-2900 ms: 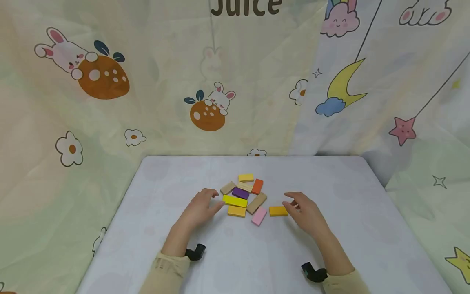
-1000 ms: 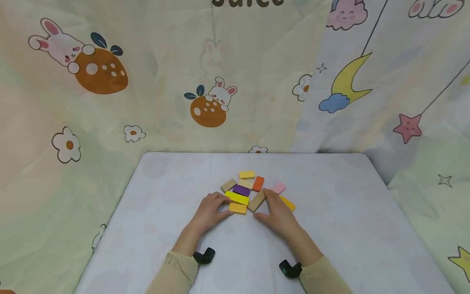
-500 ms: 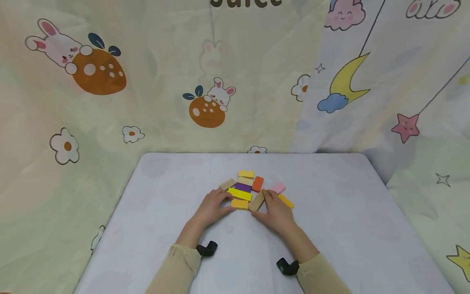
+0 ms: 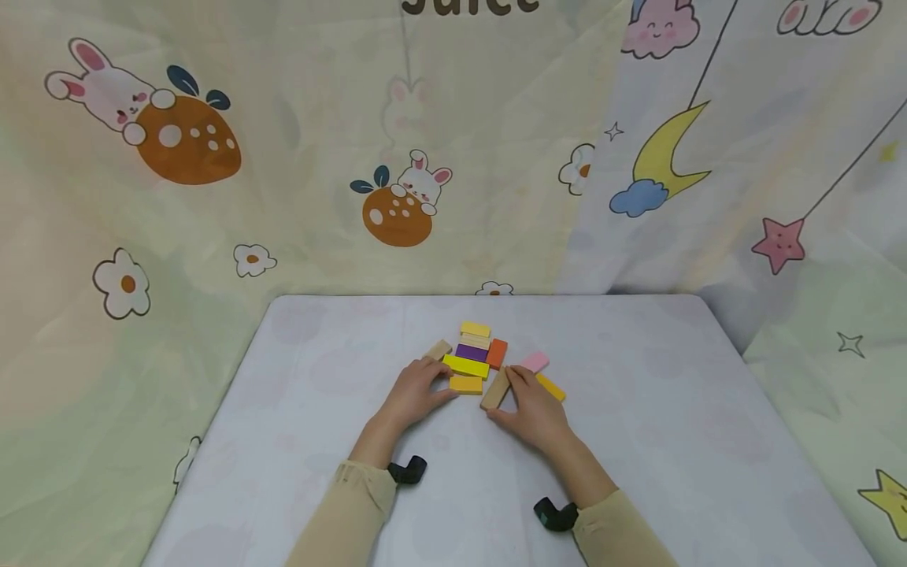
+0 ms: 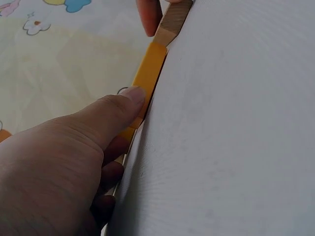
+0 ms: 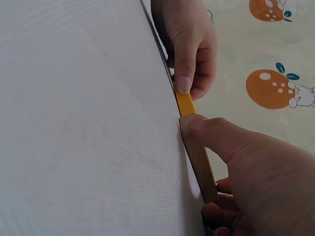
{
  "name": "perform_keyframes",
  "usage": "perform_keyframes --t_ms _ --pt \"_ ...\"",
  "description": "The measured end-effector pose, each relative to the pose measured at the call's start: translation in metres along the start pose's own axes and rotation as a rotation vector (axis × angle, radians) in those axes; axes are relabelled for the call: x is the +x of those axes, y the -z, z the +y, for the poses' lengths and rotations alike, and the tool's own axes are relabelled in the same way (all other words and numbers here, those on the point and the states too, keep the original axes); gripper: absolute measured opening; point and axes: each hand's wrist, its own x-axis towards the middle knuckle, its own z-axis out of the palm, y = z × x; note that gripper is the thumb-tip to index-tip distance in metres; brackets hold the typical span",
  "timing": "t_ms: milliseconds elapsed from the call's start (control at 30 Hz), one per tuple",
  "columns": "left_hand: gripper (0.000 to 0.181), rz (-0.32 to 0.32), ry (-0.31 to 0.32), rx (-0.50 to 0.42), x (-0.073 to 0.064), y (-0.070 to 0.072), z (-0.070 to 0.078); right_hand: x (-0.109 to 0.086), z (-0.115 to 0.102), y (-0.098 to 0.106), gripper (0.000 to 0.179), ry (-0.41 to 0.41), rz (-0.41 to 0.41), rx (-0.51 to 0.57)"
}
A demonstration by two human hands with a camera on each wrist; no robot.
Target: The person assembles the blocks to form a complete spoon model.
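My left hand (image 4: pixel 413 388) is at the left side of a group of small flat wooden blocks. Its thumb presses the near face of an orange-yellow block (image 5: pixel 150 73), and its curled fingers lie at the left end of the bright yellow block (image 4: pixel 465 366). Beyond these, a purple block (image 4: pixel 472 353), a striped pale block (image 4: pixel 475 342) and a light yellow block (image 4: pixel 475 329) form a rough column. My right hand (image 4: pixel 536 411) pinches a brown wooden block (image 6: pixel 198 162) lengthwise, thumb on the near end and fingers at the far end. That block slants beside the column.
An orange-red block (image 4: pixel 497 353) lies right of the column, a tan block (image 4: pixel 439 350) left of it. Past my right hand are a pink block (image 4: pixel 535 361) and another orange-yellow block, labelled by its golden top (image 4: pixel 550 387). The white table (image 4: pixel 340 323) backs onto a printed curtain (image 4: pixel 305 157).
The pink block has gone from the front to the back right, and the right-hand orange-yellow block has turned. My left hand has slid forward, the column of blocks shifting back and straightening. My right hand has reached the brown block.
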Motion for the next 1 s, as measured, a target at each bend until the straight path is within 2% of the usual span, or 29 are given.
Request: perform_keyframes --t_ms 367,800,1000 --pt "0.038 -0.023 0.044 -0.081 -0.011 0.006 0.004 -0.001 -0.001 0.003 0.093 0.009 0.007 0.003" --pt "0.033 -0.024 0.022 -0.111 -0.025 0.006 0.001 -0.002 -0.001 0.003 0.093 0.003 -0.002 0.000" --pt "0.033 -0.010 -0.009 -0.076 -0.026 0.003 -0.002 -0.005 0.002 0.007 0.093 0.006 -0.026 0.070"
